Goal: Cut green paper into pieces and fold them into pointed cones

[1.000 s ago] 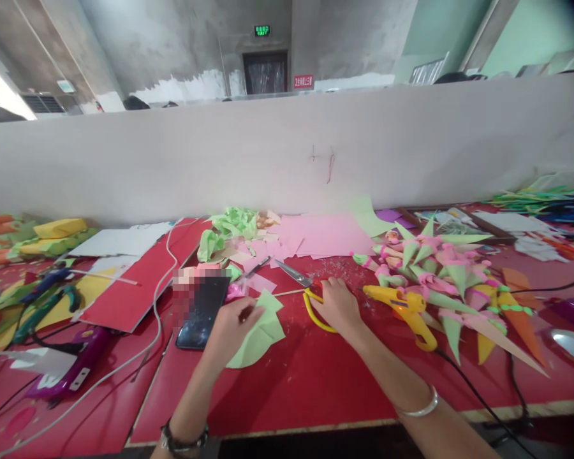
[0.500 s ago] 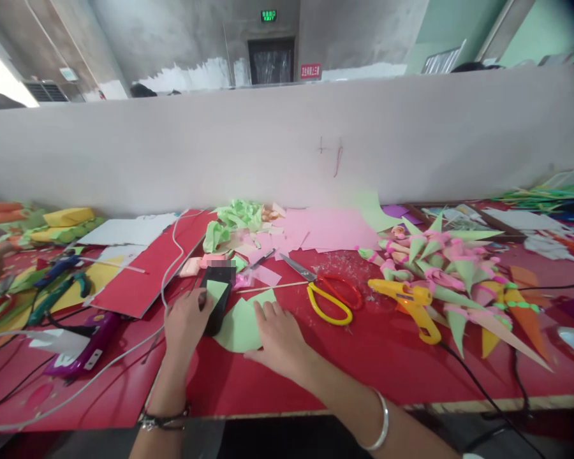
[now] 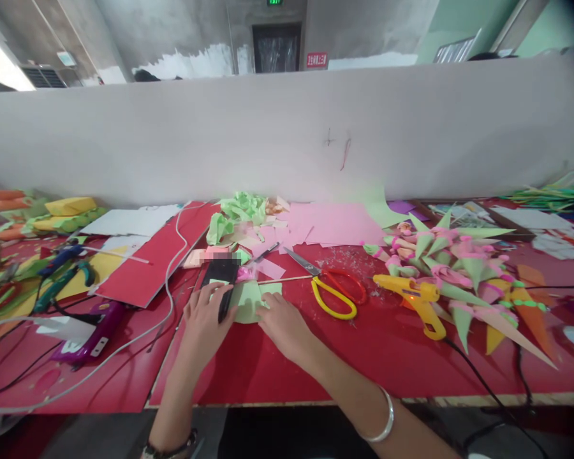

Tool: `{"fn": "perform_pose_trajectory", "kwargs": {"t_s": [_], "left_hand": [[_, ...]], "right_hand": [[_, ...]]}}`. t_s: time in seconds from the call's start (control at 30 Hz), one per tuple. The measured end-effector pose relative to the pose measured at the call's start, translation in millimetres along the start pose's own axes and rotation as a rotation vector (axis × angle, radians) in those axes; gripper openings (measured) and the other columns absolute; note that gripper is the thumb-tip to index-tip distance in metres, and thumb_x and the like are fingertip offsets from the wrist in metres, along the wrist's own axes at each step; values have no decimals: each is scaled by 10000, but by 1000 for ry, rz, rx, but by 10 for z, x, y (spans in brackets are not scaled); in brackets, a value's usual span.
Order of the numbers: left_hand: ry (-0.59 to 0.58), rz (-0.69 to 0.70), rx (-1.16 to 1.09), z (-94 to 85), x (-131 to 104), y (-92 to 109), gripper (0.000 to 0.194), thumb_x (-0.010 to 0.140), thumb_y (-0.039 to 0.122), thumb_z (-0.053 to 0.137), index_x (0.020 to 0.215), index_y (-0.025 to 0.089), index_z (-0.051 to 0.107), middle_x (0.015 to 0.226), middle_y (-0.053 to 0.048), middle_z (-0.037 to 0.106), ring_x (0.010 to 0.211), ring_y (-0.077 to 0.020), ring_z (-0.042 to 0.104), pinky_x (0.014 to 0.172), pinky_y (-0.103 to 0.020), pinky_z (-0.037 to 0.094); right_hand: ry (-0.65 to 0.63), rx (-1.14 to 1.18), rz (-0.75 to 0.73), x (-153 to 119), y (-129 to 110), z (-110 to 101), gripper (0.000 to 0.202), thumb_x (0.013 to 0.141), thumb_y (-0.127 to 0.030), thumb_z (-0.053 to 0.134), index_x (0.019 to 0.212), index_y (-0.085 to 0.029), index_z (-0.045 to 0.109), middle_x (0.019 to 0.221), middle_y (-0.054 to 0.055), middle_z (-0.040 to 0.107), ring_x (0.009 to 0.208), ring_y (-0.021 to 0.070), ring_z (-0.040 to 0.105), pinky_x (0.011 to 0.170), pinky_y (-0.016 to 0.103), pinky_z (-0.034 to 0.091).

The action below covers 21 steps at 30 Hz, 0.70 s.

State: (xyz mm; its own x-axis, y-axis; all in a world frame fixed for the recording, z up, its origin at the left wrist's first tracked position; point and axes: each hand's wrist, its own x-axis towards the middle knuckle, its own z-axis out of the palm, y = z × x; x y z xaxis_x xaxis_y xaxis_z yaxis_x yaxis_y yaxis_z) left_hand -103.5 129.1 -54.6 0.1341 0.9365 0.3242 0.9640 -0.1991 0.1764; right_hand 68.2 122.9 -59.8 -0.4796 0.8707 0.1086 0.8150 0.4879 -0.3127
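A sheet of light green paper (image 3: pixel 249 299) lies between my hands, its left part over a black phone (image 3: pixel 221 270) on the red tabletop. My left hand (image 3: pixel 205 315) is closed on the paper's left part, fingers bent over the phone's lower half. On the paper's right part, my right hand (image 3: pixel 287 325) presses with curled fingers. The paper's lower edge is partly hidden by both hands. Just beyond it lies a thin wooden stick (image 3: pixel 287 279). Scissors (image 3: pixel 332 290) with one yellow and one red handle lie open to the right.
To the right are a yellow glue gun (image 3: pixel 411 293) and a heap of pink and green paper cones (image 3: pixel 449 255). Pink sheets (image 3: pixel 332 223) and crumpled green paper (image 3: pixel 242 209) lie behind. A white cable (image 3: pixel 172 299), purple power strip (image 3: pixel 93 331) and pliers (image 3: pixel 60 290) are left.
My left hand has moved right and spread over the phone and paper. The paper's rounded lower edge has drawn up between my hands. The view has tilted slightly downward.
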Motion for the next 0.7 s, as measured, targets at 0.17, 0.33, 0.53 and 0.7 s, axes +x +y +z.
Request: {"fn": "perform_pose_trajectory", "kwargs": {"t_s": [0.17,0.33,0.53,0.7], "left_hand": [[4,33,-52,-49,-93,66,268,802,265,495,1068,244,510,1138,-66,519,1034,-263,445,809,-386,376],[-1,115,-105,-9,-135,123,288,792,266,497,1078,243,511,1122,-62,532,1024,-243,461,809,-366,371],[-120,202,-217,7,-137,233,180,787,250,507,955,236,569,1040,-49,566,981,-233,486,809,-371,338],[-213,159,-571,-120,-81,413,314,860,311,392,580,173,424,589,28,418,570,-108,426,551,-223,330]], "right_hand": [[0,-18,-46,43,38,-13,226,797,-22,433,785,-135,628,813,86,621,823,199,549,734,313,392],[58,77,-25,18,164,-88,111,772,-90,533,714,-158,597,754,42,618,778,183,552,646,274,374],[156,406,-18,-91,371,-344,49,797,-169,532,758,-177,561,799,6,597,747,116,549,656,215,401],[294,796,124,-312,507,-597,68,796,-247,519,829,-193,545,786,-1,591,737,133,552,675,251,427]]}}
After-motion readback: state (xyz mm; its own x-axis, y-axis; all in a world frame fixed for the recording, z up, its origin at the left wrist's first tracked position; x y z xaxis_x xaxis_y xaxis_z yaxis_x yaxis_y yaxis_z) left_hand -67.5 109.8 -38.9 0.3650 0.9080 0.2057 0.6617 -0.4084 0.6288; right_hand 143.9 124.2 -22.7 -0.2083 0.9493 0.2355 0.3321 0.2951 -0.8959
